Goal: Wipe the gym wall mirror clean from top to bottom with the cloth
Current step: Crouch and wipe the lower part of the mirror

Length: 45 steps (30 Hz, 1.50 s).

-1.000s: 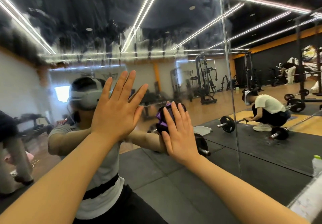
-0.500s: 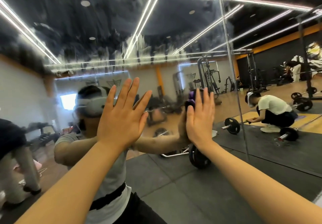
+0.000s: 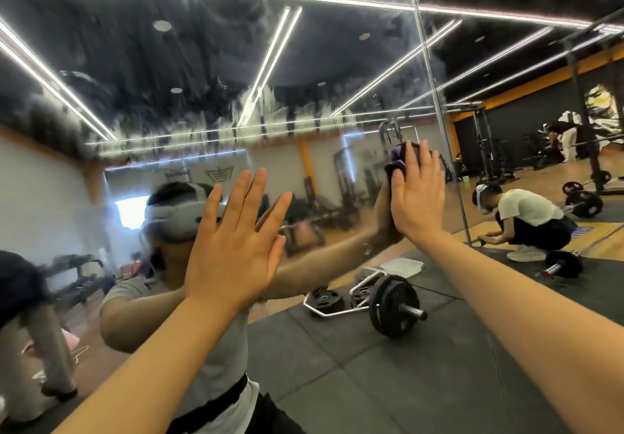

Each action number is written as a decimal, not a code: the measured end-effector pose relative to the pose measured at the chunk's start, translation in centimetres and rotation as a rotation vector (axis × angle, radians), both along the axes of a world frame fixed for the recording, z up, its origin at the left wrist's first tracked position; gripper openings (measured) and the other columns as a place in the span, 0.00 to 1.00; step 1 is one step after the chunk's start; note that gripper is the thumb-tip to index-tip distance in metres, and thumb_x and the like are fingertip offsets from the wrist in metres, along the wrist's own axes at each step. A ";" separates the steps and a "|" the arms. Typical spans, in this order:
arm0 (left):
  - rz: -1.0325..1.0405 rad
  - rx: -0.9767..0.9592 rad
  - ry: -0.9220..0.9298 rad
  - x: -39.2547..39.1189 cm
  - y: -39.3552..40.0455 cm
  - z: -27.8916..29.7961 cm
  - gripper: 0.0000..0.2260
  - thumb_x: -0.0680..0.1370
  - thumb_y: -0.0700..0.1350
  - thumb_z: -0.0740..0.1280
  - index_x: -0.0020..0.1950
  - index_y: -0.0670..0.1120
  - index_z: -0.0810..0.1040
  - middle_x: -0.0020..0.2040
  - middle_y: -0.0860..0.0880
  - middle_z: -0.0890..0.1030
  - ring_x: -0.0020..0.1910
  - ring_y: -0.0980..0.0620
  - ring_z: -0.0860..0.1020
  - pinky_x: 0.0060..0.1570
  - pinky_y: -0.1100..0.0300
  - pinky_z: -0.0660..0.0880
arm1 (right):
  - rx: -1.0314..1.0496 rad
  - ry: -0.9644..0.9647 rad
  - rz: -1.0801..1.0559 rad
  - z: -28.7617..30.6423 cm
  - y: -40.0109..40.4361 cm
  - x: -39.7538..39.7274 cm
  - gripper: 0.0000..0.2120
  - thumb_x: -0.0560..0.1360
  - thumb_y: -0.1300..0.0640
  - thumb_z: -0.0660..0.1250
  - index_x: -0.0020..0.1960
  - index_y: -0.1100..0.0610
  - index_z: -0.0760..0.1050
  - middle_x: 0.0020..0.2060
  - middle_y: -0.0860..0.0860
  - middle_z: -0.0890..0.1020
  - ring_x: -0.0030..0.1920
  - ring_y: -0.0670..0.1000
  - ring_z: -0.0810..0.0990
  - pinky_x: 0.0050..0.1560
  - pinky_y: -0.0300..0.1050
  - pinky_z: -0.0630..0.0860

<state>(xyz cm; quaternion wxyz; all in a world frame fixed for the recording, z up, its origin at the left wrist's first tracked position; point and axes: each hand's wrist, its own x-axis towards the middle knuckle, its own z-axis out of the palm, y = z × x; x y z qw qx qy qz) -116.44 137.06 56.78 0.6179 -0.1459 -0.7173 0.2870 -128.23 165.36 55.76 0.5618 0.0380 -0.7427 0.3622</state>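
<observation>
Right hand: the right hand (image 3: 418,197) presses the dark purple cloth (image 3: 397,161) flat-fingered onto the large gym wall mirror (image 3: 202,62), at 2 o'clock.
Left hand: the left hand (image 3: 236,248) is spread open, palm on the glass, at 9 o'clock.
Doing it well: keep even pressure and overlap strokes downward through the streaky haze at 12 o'clock.
Around: vertical mirror seam (image 3: 435,102) just right of the cloth; likely to snag it.

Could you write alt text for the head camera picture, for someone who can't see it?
A person's right hand presses a purple cloth flat against a gym wall mirror, while the left hand rests open on the glass beside it. Streaky smears cover the mirror's upper part. A barbell and a crouching person show in the reflection.
</observation>
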 end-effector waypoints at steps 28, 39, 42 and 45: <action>0.016 0.008 -0.018 0.1 0.1 -0.1 0.26 0.83 0.55 0.50 0.80 0.49 0.61 0.81 0.39 0.53 0.80 0.41 0.52 0.76 0.39 0.51 | -0.096 0.017 0.113 -1.1 -1.2 0.6 0.30 0.81 0.44 0.44 0.82 0.51 0.51 0.82 0.53 0.49 0.81 0.57 0.43 0.79 0.62 0.45; 0.004 0.008 -0.030 0.2 0.0 0.0 0.26 0.83 0.56 0.49 0.81 0.48 0.60 0.81 0.39 0.52 0.81 0.41 0.50 0.76 0.39 0.50 | 0.218 0.191 0.100 -9.6 -8.1 3.3 0.26 0.84 0.44 0.46 0.81 0.49 0.53 0.81 0.54 0.54 0.81 0.58 0.48 0.78 0.61 0.48; 0.008 0.010 -0.030 0.2 0.0 -0.1 0.27 0.83 0.56 0.49 0.81 0.48 0.60 0.81 0.39 0.52 0.81 0.41 0.50 0.76 0.39 0.49 | 0.066 0.106 0.082 -10.5 -4.4 1.5 0.27 0.83 0.47 0.49 0.81 0.52 0.54 0.81 0.53 0.53 0.81 0.57 0.48 0.76 0.67 0.53; 0.016 0.005 -0.026 0.1 -0.1 -0.1 0.27 0.83 0.56 0.49 0.81 0.49 0.59 0.81 0.39 0.51 0.81 0.41 0.49 0.76 0.39 0.49 | -0.010 0.077 0.087 -10.9 -3.7 1.1 0.27 0.83 0.48 0.48 0.80 0.54 0.57 0.81 0.54 0.54 0.80 0.58 0.49 0.76 0.68 0.54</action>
